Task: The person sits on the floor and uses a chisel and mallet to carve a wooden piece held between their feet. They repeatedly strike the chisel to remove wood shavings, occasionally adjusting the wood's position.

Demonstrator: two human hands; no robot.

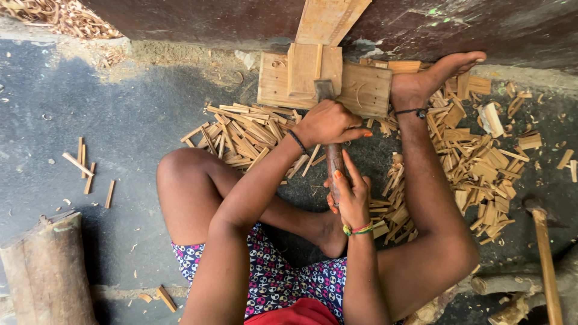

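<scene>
A person sits on a dark floor (pixel 120 132), seen from above, legs folded around a work spot at the picture's centre. At twelve o'clock a rusty dark wall (pixel 211 18) runs across the top, with a pale plank (pixel 328 18) leaning against it. Below the plank a wooden block (pixel 361 90) lies on the floor, a smaller block stacked on it; the person's bare foot (pixel 433 75) presses on the block's right edge at one o'clock. A thick log (pixel 48 277) stands at eight o'clock. A wide scatter of short wood strips (pixel 475 162) spreads from two to four o'clock, and another heap of strips (pixel 241 135) lies at ten o'clock beside the knee. A long wooden handle (pixel 545 259) lies at four o'clock.

At the centre, a thin wooden stick (pixel 335 162) stands nearly upright in the view, its top end meeting a metal blade (pixel 324 90) on the block. The left hand (pixel 328 123) is clenched around the upper part of the stick, just below the blade. The right hand (pixel 349 195) grasps the stick's lower part, fingers curled round it, thumb raised alongside. Both wrists wear bands.
</scene>
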